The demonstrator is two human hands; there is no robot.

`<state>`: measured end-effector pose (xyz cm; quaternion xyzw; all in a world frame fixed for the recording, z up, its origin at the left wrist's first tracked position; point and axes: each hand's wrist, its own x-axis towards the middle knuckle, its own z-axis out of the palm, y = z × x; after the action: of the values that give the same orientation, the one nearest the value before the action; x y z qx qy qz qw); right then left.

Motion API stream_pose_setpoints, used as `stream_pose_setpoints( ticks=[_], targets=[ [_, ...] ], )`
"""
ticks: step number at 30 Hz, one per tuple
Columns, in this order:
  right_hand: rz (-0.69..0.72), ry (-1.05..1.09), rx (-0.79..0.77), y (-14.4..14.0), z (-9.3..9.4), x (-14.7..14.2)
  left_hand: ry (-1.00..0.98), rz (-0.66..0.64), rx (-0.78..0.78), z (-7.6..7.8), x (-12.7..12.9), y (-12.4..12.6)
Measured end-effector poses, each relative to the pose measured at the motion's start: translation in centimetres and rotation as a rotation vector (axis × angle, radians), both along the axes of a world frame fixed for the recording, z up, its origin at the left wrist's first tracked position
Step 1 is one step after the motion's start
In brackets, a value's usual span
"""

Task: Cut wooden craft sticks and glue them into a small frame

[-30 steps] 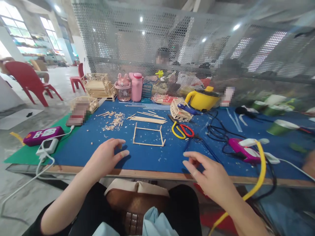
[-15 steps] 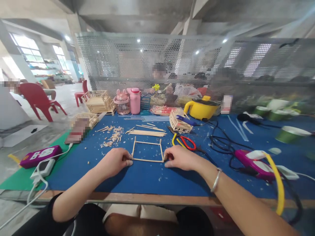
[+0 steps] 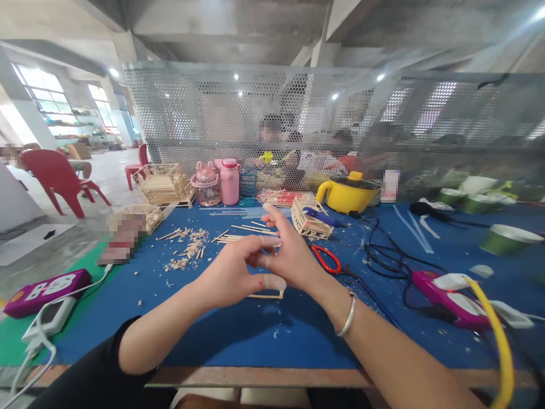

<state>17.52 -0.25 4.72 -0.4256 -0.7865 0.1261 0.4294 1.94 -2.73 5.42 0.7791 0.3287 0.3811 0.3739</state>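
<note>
My left hand [image 3: 238, 270] is held over the blue table, its thumb and fingers apart and nothing visible between them. Its fingertips meet or overlap my right hand [image 3: 298, 255] in the picture; whether they touch, I cannot tell. My right hand has one finger stretched out forward, while its other fingers are partly hidden behind the left. Below the hands, one corner of a thin wooden stick frame [image 3: 266, 296] shows on the table, the rest covered. Wooden sticks [image 3: 225, 238] lie just beyond, partly hidden by my hands.
Wood scraps [image 3: 191, 250] lie left of the sticks. Red-handled pliers [image 3: 327, 259], a small stick crate [image 3: 310, 220] with a blue tool [image 3: 321, 216], and black cables [image 3: 383, 250] are right. A yellow pot [image 3: 349, 194] and pink bottle [image 3: 230, 182] stand behind, before a perforated screen [image 3: 183, 113].
Both hands have left the two sides of the stick frame and come together above it, now hiding most of it. My view has shifted slightly.
</note>
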Motion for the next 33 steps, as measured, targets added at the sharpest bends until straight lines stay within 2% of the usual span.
stream_pose_setpoints(
  ticks=[4,7,8,9,11,12,13,14,15,18,21,26,33],
  targets=[
    [0.1,-0.11,0.04,-1.4,-0.4,0.6,0.1,-0.083,-0.04,-0.3,0.3,-0.7],
    [0.222,-0.159,-0.016,-0.9,-0.3,2.0,0.129,-0.155,-0.075,0.1,-1.1,0.1],
    [0.232,-0.129,-0.039,-0.3,-0.2,2.6,0.095,-0.104,-0.061,0.2,-1.9,0.8],
    [0.203,-0.077,-0.055,0.4,-0.2,3.3,0.034,0.006,-0.043,0.1,-2.9,1.8],
    [0.04,0.024,-0.073,2.2,-0.3,4.8,-0.14,0.391,0.024,-0.6,-5.2,4.2],
    [-0.073,0.028,-0.086,3.3,-0.4,5.5,-0.164,0.586,0.057,-1.2,-6.4,5.5],
    [-0.173,-0.023,-0.115,4.4,-0.5,6.0,-0.163,0.748,0.069,-1.9,-7.5,6.7],
    [-0.251,-0.118,-0.146,5.6,-0.7,6.5,-0.101,0.848,0.059,-2.8,-8.5,7.7],
    [-0.296,-0.241,-0.173,6.7,-0.8,6.8,0.027,0.891,0.054,-3.6,-9.3,8.5],
    [-0.287,-0.57,-0.221,10.0,-1.2,6.5,0.426,0.84,0.089,-5.5,-10.3,9.8],
    [-0.257,-0.714,-0.288,12.7,-1.7,5.5,0.667,0.752,0.153,-6.5,-9.4,10.2],
    [-0.253,-0.844,-0.397,15.2,-2.6,4.7,0.763,0.721,0.134,-7.3,-7.6,11.7],
    [-0.267,-0.805,-0.421,15.0,-3.0,4.7,0.814,0.738,0.059,-7.3,-7.9,12.2]
  ],
)
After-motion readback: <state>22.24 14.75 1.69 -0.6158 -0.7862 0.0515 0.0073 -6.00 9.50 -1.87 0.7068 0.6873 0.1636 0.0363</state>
